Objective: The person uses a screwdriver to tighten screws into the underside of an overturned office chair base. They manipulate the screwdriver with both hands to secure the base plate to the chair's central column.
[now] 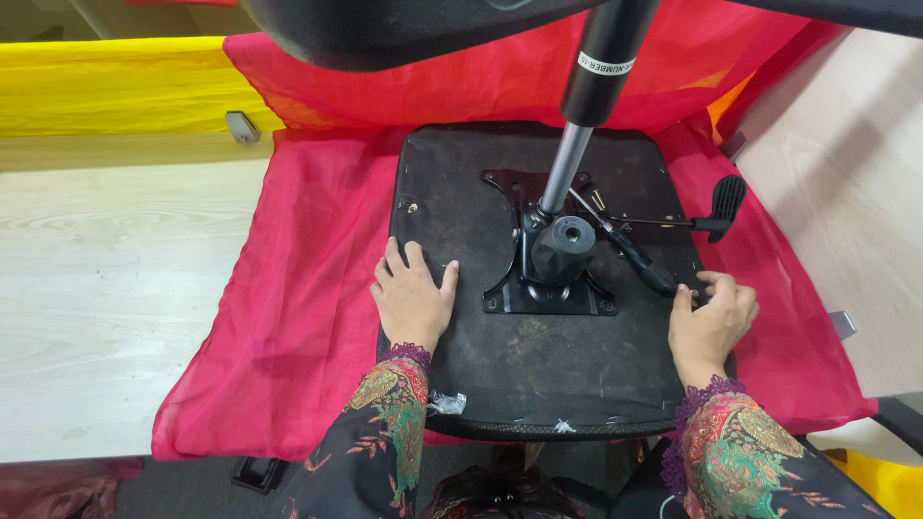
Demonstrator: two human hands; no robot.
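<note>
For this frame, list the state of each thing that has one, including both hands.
Chair seat: upside down on the red cloth.
Mechanism plate: mounted on the seat underside.
Gas cylinder: standing up from the mechanism.
Screwdriver: lying on the seat.
Left hand: flat on the seat.
Right hand: fingers pinched at the seat edge.

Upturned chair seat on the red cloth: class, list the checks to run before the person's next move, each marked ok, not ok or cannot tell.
1. Chair seat lies flat on the red cloth: ok.
2. Left hand presses flat on the seat: ok.
3. Right hand at the seat's right edge, holding something small: cannot tell what.
4. Screwdriver lies free on the seat: ok.
5. Mechanism plate fully bolted: cannot tell.
6. Gas cylinder seated in the plate: ok.
</note>
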